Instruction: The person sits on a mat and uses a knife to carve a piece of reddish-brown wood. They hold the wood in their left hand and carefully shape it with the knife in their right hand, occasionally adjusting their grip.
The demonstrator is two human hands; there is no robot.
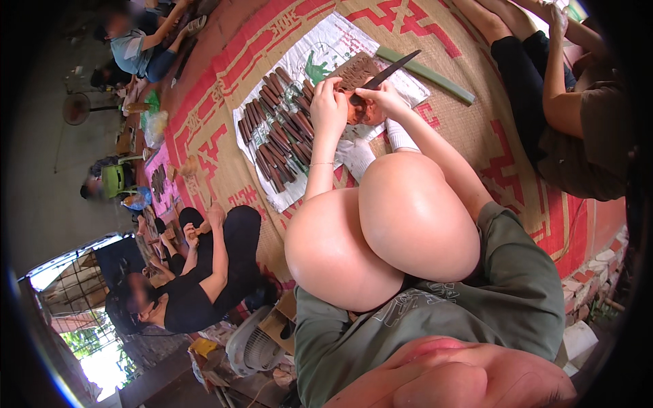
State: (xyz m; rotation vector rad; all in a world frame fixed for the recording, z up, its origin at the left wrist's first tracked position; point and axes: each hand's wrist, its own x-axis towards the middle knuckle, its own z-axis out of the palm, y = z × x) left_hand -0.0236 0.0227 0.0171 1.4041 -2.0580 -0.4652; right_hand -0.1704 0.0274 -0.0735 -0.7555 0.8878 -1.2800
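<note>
Left hand (329, 102): gripping reddish-brown piece (359, 109).
Right hand (382, 95): clasping dark knife (389, 69), blade touching piece.
White sack sheet (326, 47): carrying rows of brown sticks (275, 136) along its left edge.

Your hands (354, 102) cover most of the reddish-brown piece (359, 109) — its shape can't be told. The knife (388, 71) handle is buried in your right fist, and your knees (381, 231) hide the mat (476, 129) beneath.
</note>
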